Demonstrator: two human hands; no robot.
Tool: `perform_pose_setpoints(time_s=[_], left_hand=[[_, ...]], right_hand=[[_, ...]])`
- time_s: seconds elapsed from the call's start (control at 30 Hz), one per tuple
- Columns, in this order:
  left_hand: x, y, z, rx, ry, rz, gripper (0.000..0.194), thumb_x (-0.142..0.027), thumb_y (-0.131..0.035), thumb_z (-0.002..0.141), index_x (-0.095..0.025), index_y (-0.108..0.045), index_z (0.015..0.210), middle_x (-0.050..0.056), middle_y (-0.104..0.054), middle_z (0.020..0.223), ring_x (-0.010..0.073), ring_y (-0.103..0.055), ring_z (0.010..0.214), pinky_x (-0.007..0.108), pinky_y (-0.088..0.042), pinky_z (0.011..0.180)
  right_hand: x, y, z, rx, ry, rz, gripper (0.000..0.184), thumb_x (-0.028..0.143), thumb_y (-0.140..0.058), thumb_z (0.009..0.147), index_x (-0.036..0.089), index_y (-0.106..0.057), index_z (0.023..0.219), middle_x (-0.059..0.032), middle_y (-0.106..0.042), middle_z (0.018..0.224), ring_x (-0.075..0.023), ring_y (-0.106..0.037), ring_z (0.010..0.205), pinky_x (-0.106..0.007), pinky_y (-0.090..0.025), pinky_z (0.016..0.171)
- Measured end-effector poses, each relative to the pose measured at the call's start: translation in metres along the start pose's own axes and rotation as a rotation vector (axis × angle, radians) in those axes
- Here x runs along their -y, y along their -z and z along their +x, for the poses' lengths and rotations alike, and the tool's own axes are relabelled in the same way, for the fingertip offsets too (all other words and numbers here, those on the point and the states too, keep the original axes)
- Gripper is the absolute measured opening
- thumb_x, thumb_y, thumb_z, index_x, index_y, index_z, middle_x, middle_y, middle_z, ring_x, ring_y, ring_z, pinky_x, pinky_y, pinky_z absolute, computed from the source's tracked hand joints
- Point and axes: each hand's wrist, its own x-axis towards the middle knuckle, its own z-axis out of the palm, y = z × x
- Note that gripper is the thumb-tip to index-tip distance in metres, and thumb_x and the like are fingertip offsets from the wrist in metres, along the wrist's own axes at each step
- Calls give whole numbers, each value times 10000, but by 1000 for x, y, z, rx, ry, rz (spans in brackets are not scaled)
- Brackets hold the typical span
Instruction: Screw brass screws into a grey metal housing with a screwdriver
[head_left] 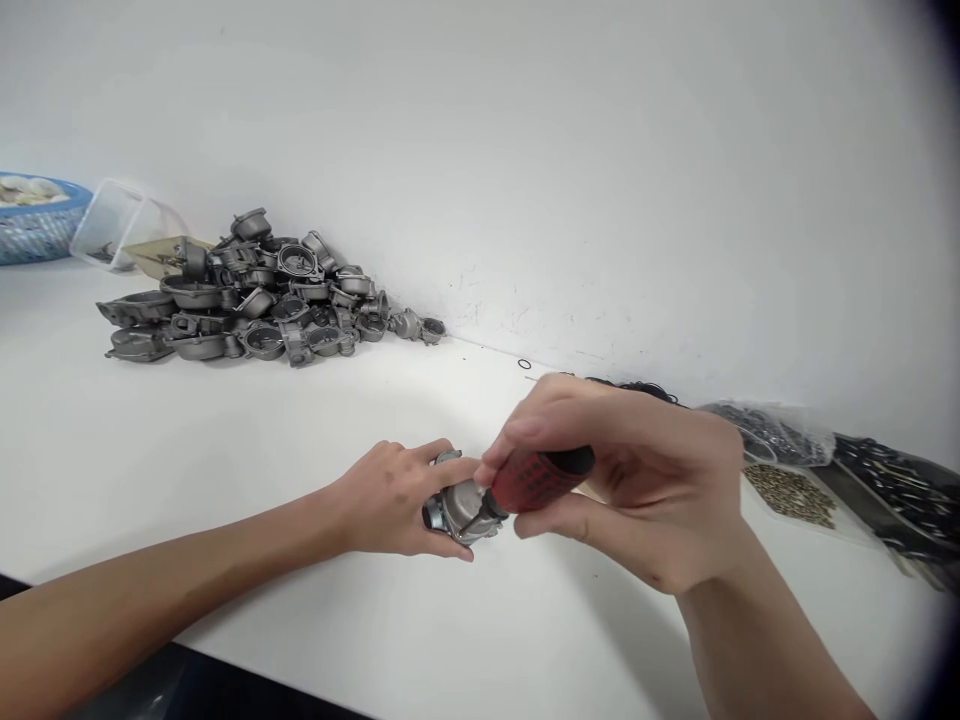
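My left hand (pixel 394 500) grips a small grey cast-metal part (pixel 461 508) and holds it down on the white table (pixel 225 440). My right hand (pixel 637 480) is wrapped around a screwdriver with a red and black handle (pixel 544 475); its tip end meets the metal part, and the blade is hidden between handle and part. Both hands are close together near the table's front middle.
A heap of several similar grey metal castings (pixel 262 295) lies at the back left against the white wall. A clear plastic tub (pixel 124 225) and a blue basket (pixel 30 215) stand far left. Bags of black rings (pixel 772 430) and small brass screws (pixel 795 495) lie at right.
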Motion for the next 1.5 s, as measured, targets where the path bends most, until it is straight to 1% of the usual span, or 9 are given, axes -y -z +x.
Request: perform_pose_setpoints(time_s=[0.13,0.33,0.5,0.7,0.9,1.07,1.17,1.33,1.5], left_hand=[[0,1,1,-8,-5,7,766,-770,-591,810,-311,-498,1417,78,-643,1208,261,-675,950,364,-563,786],[1,0,0,-8,-19,11,739,-760,-592,820,-305,-512,1396,80,-646,1211,247,-673,939,332,-556,761],[1,0,0,-23,-17,53,750,-775,-571,823,-299,-508,1400,75,-653,1133,221,-672,877,282,-532,670],[-1,3,1,-20,-29,52,755,-776,-599,802,-308,-522,1389,58,-658,1107,209,-660,836,258,-488,627],[-3,4,0,-48,0,1,754,-723,-706,749,-359,-528,1385,8,-661,1042,149,-634,701,231,-400,545],[-7,4,-2,-63,-6,-42,772,-611,-745,748,-395,-466,1435,26,-601,1257,196,-660,865,288,-508,693],[-11,4,-2,-49,-10,-70,834,-558,-735,769,-376,-374,1499,46,-554,1348,223,-654,957,306,-530,725],[-10,6,0,-11,38,-180,1032,-653,-725,759,-318,-194,1578,79,-608,1276,279,-631,1073,373,-520,895],[-1,8,3,91,169,-248,1108,-670,-806,657,-329,-254,1555,77,-607,1326,287,-648,1080,384,-487,957]], right_hand=[[-4,-3,1,-36,54,-65,505,61,-799,783,228,-696,1248,-25,-702,844,-160,-648,777,-301,-597,645],[6,4,-2,59,-53,18,396,22,-638,887,196,-687,1239,-89,-733,1137,-173,-719,840,-317,-640,654],[1,3,0,-29,33,-107,480,-7,-779,766,188,-699,1197,-36,-749,915,-170,-708,759,-326,-623,643],[4,-5,1,-63,-4,-163,429,25,-776,788,207,-716,1172,-14,-740,861,-162,-703,722,-343,-631,656],[17,24,-7,-270,-39,-351,459,58,-846,709,229,-728,1119,-22,-770,910,-210,-763,757,-355,-661,660],[-2,59,-58,-709,-209,-642,372,202,-892,645,207,-675,947,-24,-756,831,-242,-763,731,-379,-657,659],[-35,81,-114,-798,-351,-905,296,364,-837,715,208,-653,887,-45,-741,873,-263,-757,807,-410,-639,762],[-75,117,-180,-653,-535,-980,255,433,-740,787,191,-702,857,-72,-729,818,-233,-711,727,-388,-610,732],[-76,131,-187,-472,-589,-1057,239,440,-700,805,209,-737,856,-75,-728,911,-208,-692,751,-344,-594,710]])
